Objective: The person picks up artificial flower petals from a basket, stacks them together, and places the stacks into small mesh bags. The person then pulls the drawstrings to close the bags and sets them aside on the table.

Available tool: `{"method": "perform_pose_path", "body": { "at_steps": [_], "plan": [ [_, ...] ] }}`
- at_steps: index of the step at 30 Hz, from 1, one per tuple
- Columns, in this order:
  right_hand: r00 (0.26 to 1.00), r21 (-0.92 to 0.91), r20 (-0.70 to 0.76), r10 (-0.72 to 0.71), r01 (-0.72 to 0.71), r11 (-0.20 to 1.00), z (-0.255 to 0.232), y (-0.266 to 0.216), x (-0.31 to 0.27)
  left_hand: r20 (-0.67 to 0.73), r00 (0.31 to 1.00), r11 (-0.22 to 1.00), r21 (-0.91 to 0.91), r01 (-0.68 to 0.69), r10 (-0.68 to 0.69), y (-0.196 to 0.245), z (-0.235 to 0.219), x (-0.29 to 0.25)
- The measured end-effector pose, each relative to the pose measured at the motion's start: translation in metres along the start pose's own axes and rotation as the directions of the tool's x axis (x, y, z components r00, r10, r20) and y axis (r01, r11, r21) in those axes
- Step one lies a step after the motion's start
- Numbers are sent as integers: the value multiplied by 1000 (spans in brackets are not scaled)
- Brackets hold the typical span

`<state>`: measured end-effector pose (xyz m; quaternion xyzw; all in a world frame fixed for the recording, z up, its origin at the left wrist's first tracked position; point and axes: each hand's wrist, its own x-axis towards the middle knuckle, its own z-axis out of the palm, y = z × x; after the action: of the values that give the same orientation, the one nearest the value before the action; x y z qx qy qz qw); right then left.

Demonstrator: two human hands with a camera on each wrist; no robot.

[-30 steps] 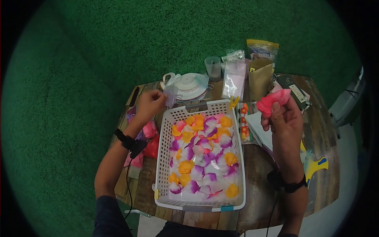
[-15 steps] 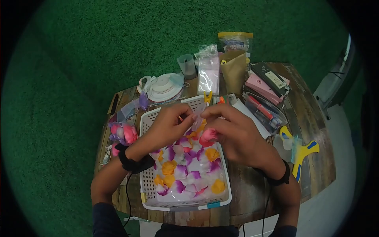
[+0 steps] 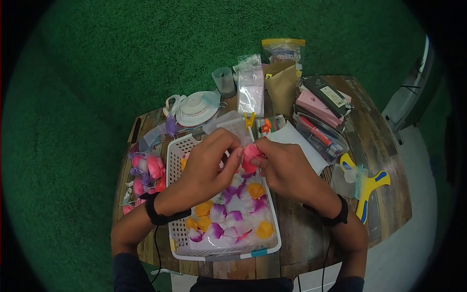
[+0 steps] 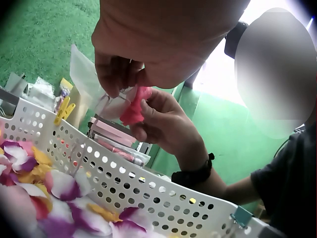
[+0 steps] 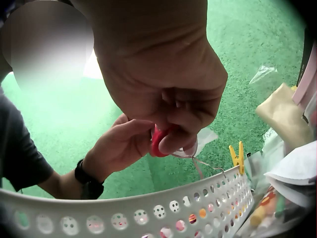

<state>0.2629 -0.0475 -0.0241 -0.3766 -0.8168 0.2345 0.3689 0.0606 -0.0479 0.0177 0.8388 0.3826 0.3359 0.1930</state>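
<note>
Both hands meet above the far half of a white perforated basket (image 3: 272,214). My left hand (image 3: 209,160) pinches a sheer white drawstring pouch (image 4: 84,74), whose thin ribbon dangles in the right wrist view. Beside it, my right hand (image 3: 294,170) holds a bunch of pink artificial petals (image 3: 251,156) between thumb and fingers. The petals sit right at the pouch; its mouth is mostly hidden by fingers. Below, orange petals (image 3: 256,191) and white-and-purple petals (image 3: 219,213) lie loose in the basket.
A yellow clothespin (image 3: 249,119) grips the basket's far rim. Filled pouches (image 3: 154,167) lie left on the wooden table (image 3: 311,243). Behind stand a plastic cup (image 3: 224,82) and a brown paper bag (image 3: 282,90). Boxes (image 3: 323,100) and a yellow-blue tool (image 3: 372,187) are at right.
The hands were apart, left with the pouch, right with the pink petals raised. They have come together over the basket, bringing petals to the pouch. The head view has shifted rightward.
</note>
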Motion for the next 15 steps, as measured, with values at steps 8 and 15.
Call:
{"method": "perform_pose_path", "body": {
  "at_steps": [8,15],
  "plan": [
    [991,233,104,80,-103,967,-12,-10,0,-111,961,960,152,-236,254,4,6,-3],
    [996,143,3,93,-92,985,-10,-11,-1,-76,936,921,223,-320,344,4,6,-4]
  ]
}}
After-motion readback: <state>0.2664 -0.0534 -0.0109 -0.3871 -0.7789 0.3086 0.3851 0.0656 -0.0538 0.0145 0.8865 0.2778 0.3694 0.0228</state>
